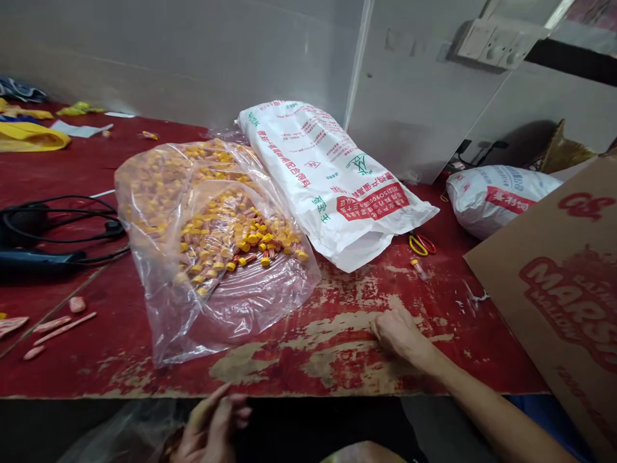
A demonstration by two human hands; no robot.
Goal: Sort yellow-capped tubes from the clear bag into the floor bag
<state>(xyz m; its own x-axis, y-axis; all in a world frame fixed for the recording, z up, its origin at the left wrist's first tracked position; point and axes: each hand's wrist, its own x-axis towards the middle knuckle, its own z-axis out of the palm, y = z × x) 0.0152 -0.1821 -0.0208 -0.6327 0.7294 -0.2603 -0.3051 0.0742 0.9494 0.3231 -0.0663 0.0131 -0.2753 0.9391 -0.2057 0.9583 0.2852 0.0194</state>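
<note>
**Operator:** Head view. Report the edges and the free room.

**Inspector:** The red surface [337,347] spans the frame. Its near edge runs along the bottom, just above the left hand [212,427]. A grey wall closes the far side. The paint is worn to bare board in the near middle, and this patch is the widest open stretch. It lies between the clear bag [216,302] on the left and the cardboard box [559,289], which covers the right end.

**Operator:** What borders the right hand?

**Inspector:** The right hand [398,331] rests on the worn patch, well apart from the clear bag. Beyond it lie a small vial [419,268] and scissors [421,244], both near a white printed sack [332,180]. A second sack [491,196] lies farther right, behind the box.

**Operator:** State of the fingers?

**Inspector:** Right hand: the fingers [380,328] are curled down against the surface, and I cannot tell whether they pinch anything. Left hand: it is below the near edge, fingers [231,411] loosely spread, with nothing seen between them. Crumpled clear film [110,431] lies just beside it.

**Operator:** Describe the clear bag.

**Inspector:** It lies flat on the surface, left of centre, touching the printed sack along its right side. The bag is transparent and wrinkled. Small pieces [245,238] with yellow caps and reddish bodies are heaped in its far half, and the near half is flat film. To its left lie a black cable [58,218] and pink strips [58,325].
</note>
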